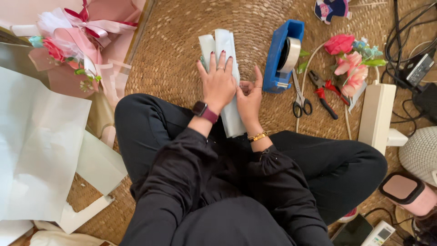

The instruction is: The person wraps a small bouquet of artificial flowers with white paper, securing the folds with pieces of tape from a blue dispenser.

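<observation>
A folded strip of pale green paper (224, 45) lies on the woven mat (182, 54) in front of my crossed legs. My left hand (218, 82) presses flat on top of it, fingers spread, with a dark watch on the wrist. My right hand (249, 98) pinches the right edge of the same paper, thumb raised, with gold bangles on the wrist. A blue tape dispenser (280, 54) stands just right of my right hand.
Scissors (300, 98) and red-handled pliers (324, 93) lie right of the dispenser, beside pink artificial flowers (348, 64). A white power strip (375, 114) and cables sit at far right. Pale paper sheets (41, 141) and a pink wrapped bouquet (77, 41) are at left.
</observation>
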